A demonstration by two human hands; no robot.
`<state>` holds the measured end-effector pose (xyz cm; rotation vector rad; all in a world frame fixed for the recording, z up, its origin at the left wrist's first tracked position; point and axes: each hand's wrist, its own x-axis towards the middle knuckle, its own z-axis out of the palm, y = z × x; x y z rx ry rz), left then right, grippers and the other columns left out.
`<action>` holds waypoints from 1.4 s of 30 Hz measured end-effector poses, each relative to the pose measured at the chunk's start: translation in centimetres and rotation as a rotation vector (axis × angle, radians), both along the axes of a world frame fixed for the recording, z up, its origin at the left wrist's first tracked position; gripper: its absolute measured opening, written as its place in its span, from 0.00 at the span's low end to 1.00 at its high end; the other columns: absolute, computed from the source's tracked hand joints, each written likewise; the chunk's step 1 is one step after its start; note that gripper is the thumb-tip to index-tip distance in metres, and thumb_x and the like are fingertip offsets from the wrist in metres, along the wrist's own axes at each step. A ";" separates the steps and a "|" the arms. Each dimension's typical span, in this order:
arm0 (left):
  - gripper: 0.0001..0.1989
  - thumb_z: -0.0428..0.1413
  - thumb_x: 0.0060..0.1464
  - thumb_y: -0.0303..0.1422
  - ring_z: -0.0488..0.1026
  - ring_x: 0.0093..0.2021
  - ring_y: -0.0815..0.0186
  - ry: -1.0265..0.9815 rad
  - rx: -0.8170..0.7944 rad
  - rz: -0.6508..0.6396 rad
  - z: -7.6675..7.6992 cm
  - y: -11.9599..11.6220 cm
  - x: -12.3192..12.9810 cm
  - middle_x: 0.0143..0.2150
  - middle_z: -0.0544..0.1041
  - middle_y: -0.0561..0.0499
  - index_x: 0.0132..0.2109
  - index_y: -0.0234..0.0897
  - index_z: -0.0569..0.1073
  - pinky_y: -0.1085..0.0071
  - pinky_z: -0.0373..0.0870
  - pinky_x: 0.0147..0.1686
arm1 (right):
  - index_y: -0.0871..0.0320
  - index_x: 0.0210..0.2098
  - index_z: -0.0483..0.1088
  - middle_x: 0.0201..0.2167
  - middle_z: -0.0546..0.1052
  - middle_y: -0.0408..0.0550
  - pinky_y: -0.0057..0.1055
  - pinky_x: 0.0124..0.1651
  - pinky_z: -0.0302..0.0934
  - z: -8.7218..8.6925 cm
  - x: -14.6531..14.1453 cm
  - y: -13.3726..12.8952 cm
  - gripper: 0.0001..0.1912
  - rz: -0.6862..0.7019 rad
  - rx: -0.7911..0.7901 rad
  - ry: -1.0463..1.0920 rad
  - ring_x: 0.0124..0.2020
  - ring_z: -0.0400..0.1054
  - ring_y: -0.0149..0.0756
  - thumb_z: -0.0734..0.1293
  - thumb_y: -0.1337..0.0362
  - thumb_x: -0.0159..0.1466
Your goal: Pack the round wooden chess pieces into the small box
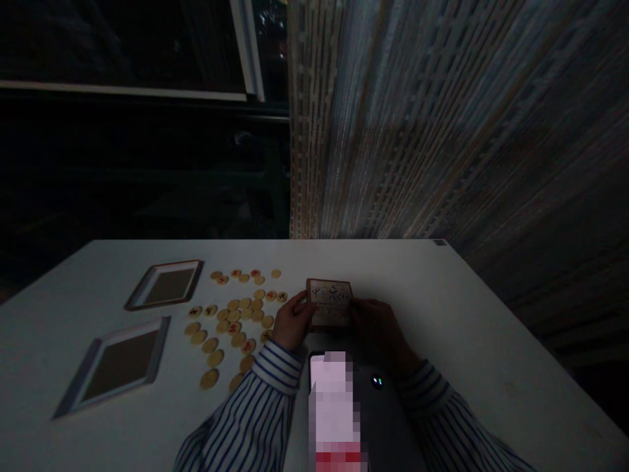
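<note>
Between my two hands is a small flat box (330,303) with dark written characters on its pale face and a brown border. My left hand (293,320) is closed on its left edge. At its right edge my right hand (384,329), in deep shadow, is closed on the box too. Many round wooden pieces (234,314), some with red or black characters, are spread over the white table (472,367) left of my left hand. Some of them lie beside my left sleeve.
Two open shallow trays, an upper one (197,276) and a lower one (158,351), lie at the left. A lit phone (331,393) and a dark object (381,419) sit between my forearms. A string curtain (393,118) hangs behind the table.
</note>
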<state>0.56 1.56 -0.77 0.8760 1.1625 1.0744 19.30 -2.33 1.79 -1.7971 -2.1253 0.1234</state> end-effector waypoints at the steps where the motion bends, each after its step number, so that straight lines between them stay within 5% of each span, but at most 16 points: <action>1: 0.28 0.61 0.40 0.31 0.76 0.32 0.63 -0.018 -0.017 0.003 0.2 -0.1 0.1 0.33 0.79 0.44 0.51 0.30 0.67 0.66 0.72 0.36 | 0.56 0.39 0.71 0.35 0.76 0.48 0.27 0.43 0.56 0.0 0.0 0.0 0.15 0.005 0.006 0.005 0.37 0.69 0.33 0.54 0.63 0.64; 12: 0.27 0.60 0.41 0.27 0.76 0.35 0.64 -0.125 -0.061 0.058 0.2 -0.2 0.2 0.36 0.79 0.45 0.52 0.32 0.66 0.67 0.71 0.39 | 0.56 0.43 0.70 0.38 0.76 0.49 0.30 0.45 0.58 -0.1 0.2 0.0 0.15 -0.010 -0.021 0.120 0.40 0.69 0.35 0.55 0.62 0.64; 20: 0.30 0.60 0.43 0.30 0.75 0.39 0.63 -0.239 -0.020 0.033 -0.1 -0.1 -0.1 0.39 0.78 0.45 0.55 0.33 0.63 0.64 0.69 0.44 | 0.58 0.50 0.64 0.43 0.74 0.54 0.37 0.42 0.64 -1.2 0.8 0.6 0.24 -0.182 -0.055 0.927 0.43 0.69 0.41 0.62 0.53 0.57; 25: 0.31 0.60 0.42 0.29 0.74 0.42 0.62 -0.324 -0.018 -0.002 0.4 -0.4 0.2 0.42 0.77 0.44 0.55 0.33 0.62 0.63 0.68 0.47 | 0.60 0.49 0.63 0.41 0.75 0.55 0.39 0.38 0.66 -0.6 0.9 0.8 0.29 -0.167 -0.245 1.375 0.39 0.71 0.43 0.67 0.52 0.52; 42: 0.32 0.57 0.45 0.32 0.75 0.39 0.59 -0.369 0.016 -0.048 0.5 -0.5 0.2 0.42 0.77 0.44 0.58 0.37 0.58 0.60 0.70 0.42 | 0.58 0.48 0.67 0.37 0.77 0.51 0.41 0.38 0.66 0.0 0.7 0.4 0.25 -0.068 -0.318 1.538 0.37 0.71 0.43 0.69 0.58 0.52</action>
